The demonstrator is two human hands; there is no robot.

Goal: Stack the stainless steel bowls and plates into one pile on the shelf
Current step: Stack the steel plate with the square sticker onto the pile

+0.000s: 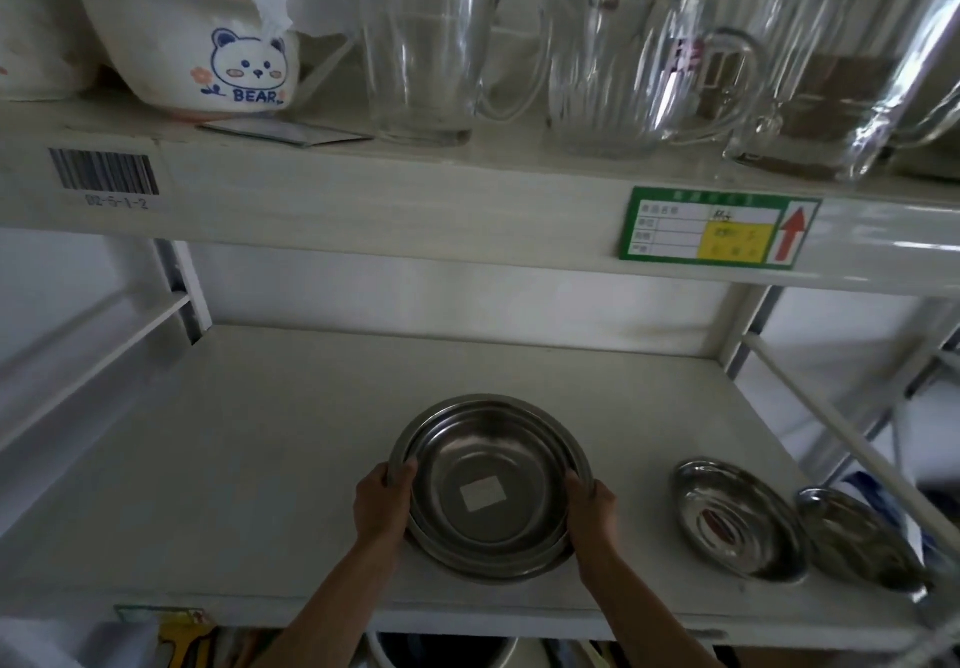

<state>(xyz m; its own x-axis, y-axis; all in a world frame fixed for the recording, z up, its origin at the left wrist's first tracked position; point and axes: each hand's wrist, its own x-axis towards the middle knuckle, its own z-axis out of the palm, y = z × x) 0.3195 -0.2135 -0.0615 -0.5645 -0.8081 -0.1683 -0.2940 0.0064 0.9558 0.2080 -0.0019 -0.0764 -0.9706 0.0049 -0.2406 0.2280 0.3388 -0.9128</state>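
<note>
both hands on the pile now: left hand (381, 503) grips the left rim, right hand (592, 509) grips the right rim of the nested steel bowls (491, 485), which sit near the front middle of the white shelf (260, 459). a white sticker (483, 494) shows in the top bowl. to the right, apart from the pile, lie a steel plate (740, 519) and another steel dish (862, 545), just beside each other.

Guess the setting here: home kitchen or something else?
Probably a shop or stockroom for kitchenware, not a home. The white metal shelf carries a barcode sticker and a green stock label, and the glass jugs above the steel bowls still wear brand stickers.
</note>
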